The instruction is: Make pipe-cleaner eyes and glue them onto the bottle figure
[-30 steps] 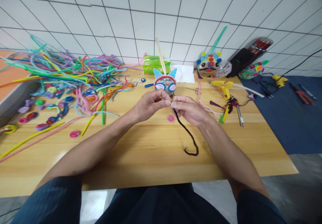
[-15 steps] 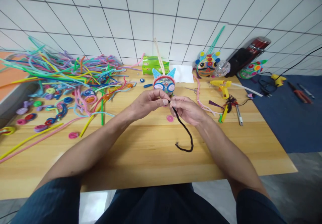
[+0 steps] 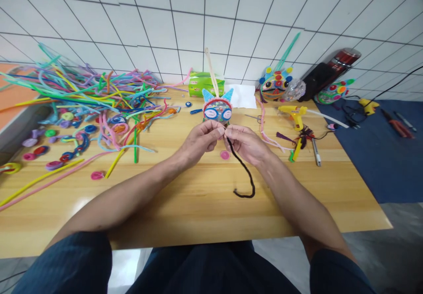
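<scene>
Near the worktop's [image 3: 185, 214] front edge, right of its middle, the black stem [image 3: 250, 175] makes its lowest bend. It should be very light and soft-skinned, with a thin core that bends readily and keeps its curve; slipping or breaking seems unlikely, kinking more so. The best hold is probably a fingertip pinch close to the end being worked, leaving the tail free.

From the fingers its long axis slants toward the front edge and a little toward the right corner — then the tail hooks back, its loose tip aimed at the left edge. Whether that tail rests on the wood or hangs just above it, I cannot tell.

Farther in, the right hand [image 3: 246, 145] pinches the stem between thumb and fingers. The left hand [image 3: 202, 142], its thumb and fingers also drawn together, meets it there and seems to grip the upper end, mostly hidden by the fingertips. A pink disc [image 3: 225, 155] lies on the wood just beside the right hand's fingers.

Just beyond the hands stands the figure [image 3: 218, 110], its blue ears toward the back edge; the green pack [image 3: 201, 85] and paper [image 3: 244, 96] lie behind it — near that edge.
</scene>
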Motion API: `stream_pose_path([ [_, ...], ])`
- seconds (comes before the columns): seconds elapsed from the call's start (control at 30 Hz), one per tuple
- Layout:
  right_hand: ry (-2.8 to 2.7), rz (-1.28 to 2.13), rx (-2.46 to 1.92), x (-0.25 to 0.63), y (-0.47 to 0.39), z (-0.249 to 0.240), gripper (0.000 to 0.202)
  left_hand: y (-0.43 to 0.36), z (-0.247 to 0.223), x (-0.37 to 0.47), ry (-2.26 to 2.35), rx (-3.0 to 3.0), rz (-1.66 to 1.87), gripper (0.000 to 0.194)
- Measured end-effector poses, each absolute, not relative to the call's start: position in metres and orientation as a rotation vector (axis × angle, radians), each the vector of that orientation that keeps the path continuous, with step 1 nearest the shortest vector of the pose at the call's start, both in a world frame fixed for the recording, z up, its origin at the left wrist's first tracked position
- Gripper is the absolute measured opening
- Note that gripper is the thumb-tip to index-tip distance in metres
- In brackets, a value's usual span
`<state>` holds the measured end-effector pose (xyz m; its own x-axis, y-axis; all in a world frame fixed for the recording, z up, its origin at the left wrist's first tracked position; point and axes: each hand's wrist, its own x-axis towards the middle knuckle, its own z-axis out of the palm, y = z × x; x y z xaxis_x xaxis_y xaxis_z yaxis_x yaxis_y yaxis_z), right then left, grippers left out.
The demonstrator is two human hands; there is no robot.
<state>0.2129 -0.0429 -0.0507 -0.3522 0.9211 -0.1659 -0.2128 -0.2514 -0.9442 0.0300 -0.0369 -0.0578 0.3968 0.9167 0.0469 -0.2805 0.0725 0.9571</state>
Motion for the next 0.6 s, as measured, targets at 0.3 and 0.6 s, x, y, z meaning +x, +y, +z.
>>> stream_pose_path([
  [0.3, -1.252, 1.766, -1.011, 0.221, -0.044, -0.041, 0.042, -0.022, -0.041, 0.012, 0.665, 1.534, 0.932, 0.029],
  [0.6, -1.176, 1.655, -0.995, 0.21, -0.042, -0.054, 0.045, -0.043, -0.055, 0.034, 0.732, 0.99, 1.06, 0.037],
])
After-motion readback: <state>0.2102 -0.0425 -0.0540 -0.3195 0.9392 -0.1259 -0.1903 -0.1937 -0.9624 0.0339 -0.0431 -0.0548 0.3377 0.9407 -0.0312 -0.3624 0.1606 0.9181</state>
